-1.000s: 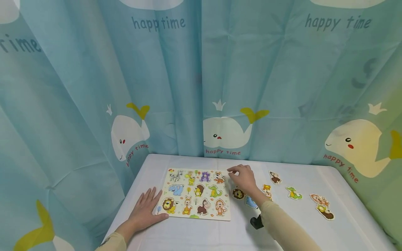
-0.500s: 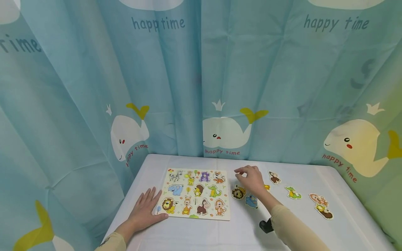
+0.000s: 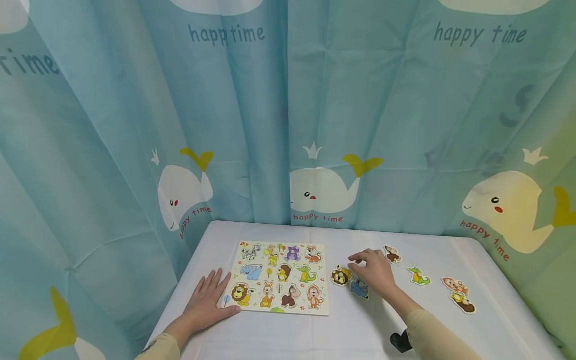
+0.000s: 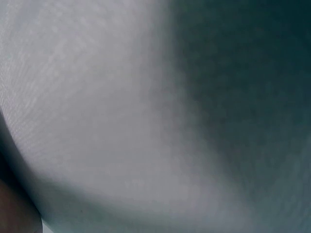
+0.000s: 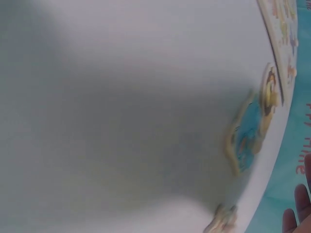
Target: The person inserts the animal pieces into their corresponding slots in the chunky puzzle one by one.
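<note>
Against the board (image 3: pixel 299 310), the left hand (image 3: pixel 204 301) lies spread; the right hand (image 3: pixel 376 271) hovers loosely bent, empty

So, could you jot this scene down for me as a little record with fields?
Surface: white table
Board: animal puzzle board, lying flat
Left hand: fingers spread, resting at the board's left edge
Right hand: raised over the loose pieces, nothing visible between its fingertips
Pieces nearest it: lion piece, blue piece
Farther right: crocodile piece, yellow-and-brown piece
Backdrop: blue curtain with whales
</note>
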Demonstrator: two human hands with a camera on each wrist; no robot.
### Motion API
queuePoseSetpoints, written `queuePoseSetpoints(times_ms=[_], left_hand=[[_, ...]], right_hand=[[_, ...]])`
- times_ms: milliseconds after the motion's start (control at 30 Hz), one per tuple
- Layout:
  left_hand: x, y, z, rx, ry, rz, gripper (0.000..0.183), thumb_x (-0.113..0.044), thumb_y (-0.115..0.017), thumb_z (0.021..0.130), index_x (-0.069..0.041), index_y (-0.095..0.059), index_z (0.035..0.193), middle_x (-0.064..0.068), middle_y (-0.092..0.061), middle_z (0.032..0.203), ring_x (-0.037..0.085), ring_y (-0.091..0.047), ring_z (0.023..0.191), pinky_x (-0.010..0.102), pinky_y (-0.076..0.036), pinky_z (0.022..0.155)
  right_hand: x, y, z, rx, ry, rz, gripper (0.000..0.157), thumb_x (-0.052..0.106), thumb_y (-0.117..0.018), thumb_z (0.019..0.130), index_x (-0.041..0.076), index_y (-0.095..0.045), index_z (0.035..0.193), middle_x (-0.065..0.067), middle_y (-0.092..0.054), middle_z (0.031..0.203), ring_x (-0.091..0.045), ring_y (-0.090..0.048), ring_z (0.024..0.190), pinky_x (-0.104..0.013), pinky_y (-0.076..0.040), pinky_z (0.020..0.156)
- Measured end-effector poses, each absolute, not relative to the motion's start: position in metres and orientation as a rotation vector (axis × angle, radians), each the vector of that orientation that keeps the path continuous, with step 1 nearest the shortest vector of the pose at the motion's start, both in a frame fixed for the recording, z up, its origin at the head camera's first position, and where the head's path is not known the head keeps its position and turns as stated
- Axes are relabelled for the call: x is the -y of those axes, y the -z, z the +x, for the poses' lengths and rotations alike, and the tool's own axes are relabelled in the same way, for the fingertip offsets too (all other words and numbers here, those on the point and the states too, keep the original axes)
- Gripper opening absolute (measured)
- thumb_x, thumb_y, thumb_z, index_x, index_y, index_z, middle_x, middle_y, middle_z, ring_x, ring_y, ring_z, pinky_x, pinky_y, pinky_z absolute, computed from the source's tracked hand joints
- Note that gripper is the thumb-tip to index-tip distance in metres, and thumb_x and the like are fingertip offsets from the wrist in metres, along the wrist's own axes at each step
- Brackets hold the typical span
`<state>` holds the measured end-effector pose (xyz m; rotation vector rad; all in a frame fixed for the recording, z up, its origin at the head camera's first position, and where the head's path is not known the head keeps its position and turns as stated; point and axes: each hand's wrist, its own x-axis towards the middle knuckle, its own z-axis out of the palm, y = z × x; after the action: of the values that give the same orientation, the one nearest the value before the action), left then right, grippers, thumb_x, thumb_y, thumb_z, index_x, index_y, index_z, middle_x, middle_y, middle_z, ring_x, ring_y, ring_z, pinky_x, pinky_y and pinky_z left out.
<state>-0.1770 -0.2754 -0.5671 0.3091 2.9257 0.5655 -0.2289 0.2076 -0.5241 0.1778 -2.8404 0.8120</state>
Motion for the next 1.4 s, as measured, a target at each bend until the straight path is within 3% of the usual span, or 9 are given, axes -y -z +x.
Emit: queuePoseSetpoints(times_ms=[267, 767, 1400], left_hand=[[0.277, 0.572, -0.178, -2.944, -0.560, 0.325, 0.110, -0.076, -0.066, 0.081, -0.007, -0.032, 0.161, 0.022, -0.018, 0.168, 0.044, -0.009, 0.154, 0.061, -0.004, 0.124], [0.278, 0.567, -0.175, -2.935, -0.586, 0.331, 0.108, -0.073, -0.066, 0.083, -0.007, -0.031, 0.161, 0.023, -0.017, 0.167, 0.044, -0.008, 0.154, 0.062, -0.003, 0.124], [0.276, 0.568, -0.177, -2.931, -0.596, 0.323, 0.110, -0.074, -0.067, 0.081, -0.007, -0.032, 0.161, 0.022, -0.018, 0.168, 0.044, -0.009, 0.154, 0.061, -0.002, 0.124]], right_hand=[[-0.221, 0.530, -0.210, 2.836, -0.731, 0.219, 0.018, 0.024, -0.083, 0.085, 0.014, -0.082, 0.100, -0.006, -0.070, 0.103, -0.032, -0.060, 0.100, -0.055, -0.048, 0.086], [-0.233, 0.541, -0.189, 2.878, -0.691, 0.187, 0.011, 0.026, -0.085, 0.082, 0.018, -0.079, 0.088, -0.002, -0.068, 0.100, -0.031, -0.060, 0.096, -0.055, -0.050, 0.081], [-0.231, 0.550, -0.190, 2.868, -0.644, 0.132, 0.015, 0.025, -0.088, 0.078, 0.022, -0.073, 0.075, 0.001, -0.064, 0.089, -0.023, -0.054, 0.085, -0.044, -0.046, 0.070]])
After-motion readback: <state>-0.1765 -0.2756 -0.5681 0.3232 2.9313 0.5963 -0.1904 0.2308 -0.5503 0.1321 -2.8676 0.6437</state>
